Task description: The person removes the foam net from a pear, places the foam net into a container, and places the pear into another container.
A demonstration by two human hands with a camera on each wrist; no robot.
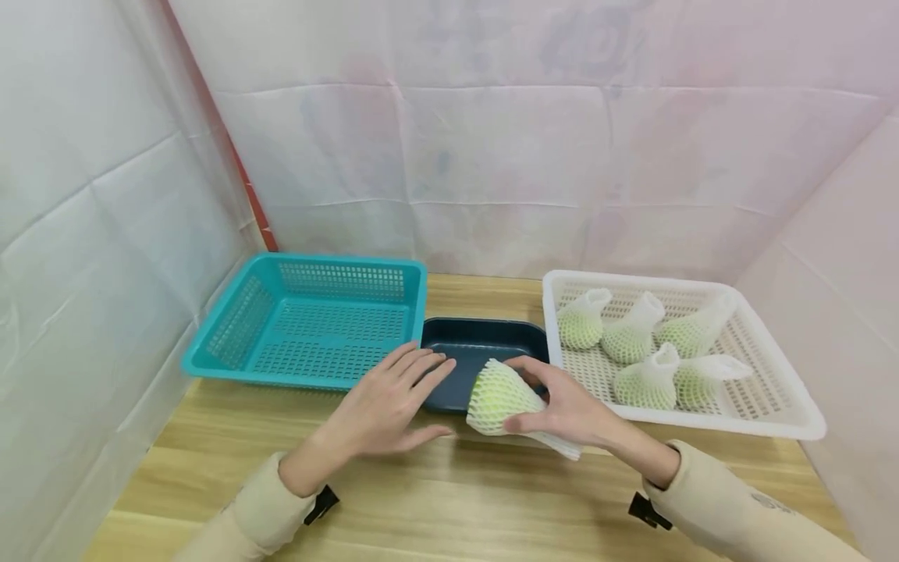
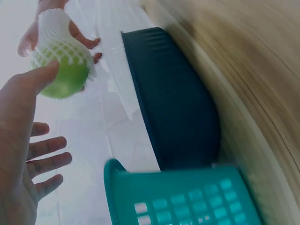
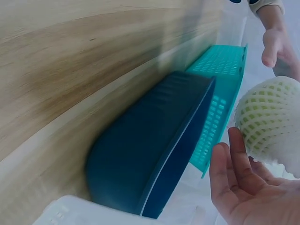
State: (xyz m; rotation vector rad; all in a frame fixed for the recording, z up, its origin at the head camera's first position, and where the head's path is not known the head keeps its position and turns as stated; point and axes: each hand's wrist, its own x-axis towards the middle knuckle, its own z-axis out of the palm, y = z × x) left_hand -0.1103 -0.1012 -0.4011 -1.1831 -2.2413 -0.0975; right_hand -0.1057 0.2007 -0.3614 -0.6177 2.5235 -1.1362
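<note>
In the head view my right hand (image 1: 562, 406) holds a green fruit in a white foam net (image 1: 499, 398) over the front of a dark blue tray (image 1: 449, 382). The left wrist view shows the fruit's bare green skin (image 2: 68, 84) at the net's open end, while the rest stays covered. My left hand (image 1: 389, 406) hovers at the tray's left side with fingers extended and thumb apart, holding nothing. Its thumb overlaps the fruit in the left wrist view; whether it touches cannot be told, though the head view shows a gap.
A teal perforated basket (image 1: 330, 332) stands on the left. At the right, a white basket (image 1: 779, 382) holds several net-wrapped green fruits (image 1: 628, 332). Wood tabletop (image 1: 435, 507) lies in front, and a pale sheet (image 1: 492, 148) hangs behind.
</note>
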